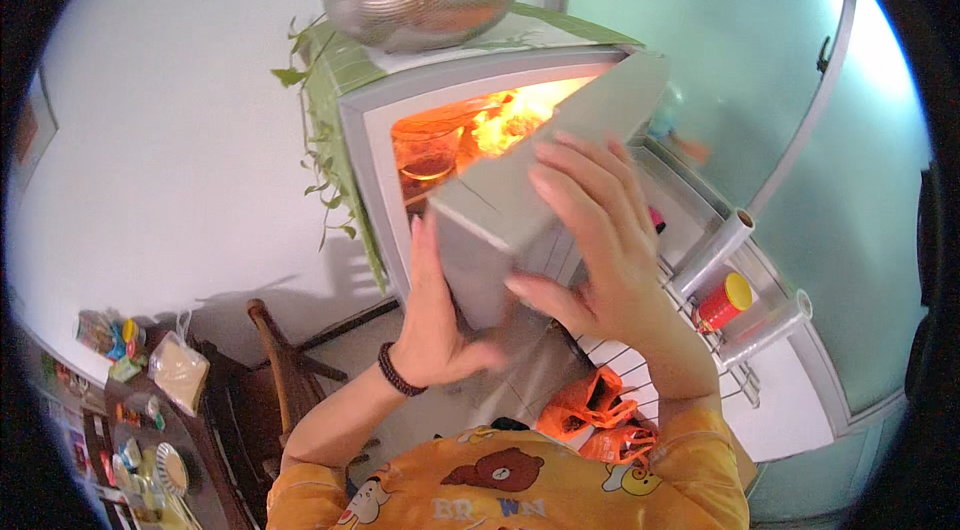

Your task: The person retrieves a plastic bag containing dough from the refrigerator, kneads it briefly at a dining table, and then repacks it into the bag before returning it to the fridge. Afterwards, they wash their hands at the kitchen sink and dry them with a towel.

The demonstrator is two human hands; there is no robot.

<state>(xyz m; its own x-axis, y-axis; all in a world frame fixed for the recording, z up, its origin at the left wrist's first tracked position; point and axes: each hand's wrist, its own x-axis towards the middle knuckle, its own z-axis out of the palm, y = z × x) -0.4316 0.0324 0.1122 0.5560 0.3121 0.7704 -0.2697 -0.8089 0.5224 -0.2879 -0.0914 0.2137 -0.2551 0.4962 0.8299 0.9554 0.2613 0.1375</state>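
In front of me stands a refrigerator (379,166) with its pale grey door (487,211) partly swung out. Bright orange light fills the inside, where a rounded container (427,151) shows on a shelf; the glare hides most other contents. My left hand (431,335) is upright along the free edge of the door, fingers straight and thumb spread away. Over the door's top and front, my right hand (604,230) has its fingers and thumb apart, slightly blurred. Whether its fingertips touch the door is hard to tell.
A metal bowl (420,20) with a bagged bundle sits on the cloth-covered refrigerator top. Vine leaves (326,177) hang at its left. To the right, a wire rack (660,350) stands near wrap rolls (712,252) and a red canister (724,303). Orange bags (592,410) lie below; a wooden chair (281,357) stands left.
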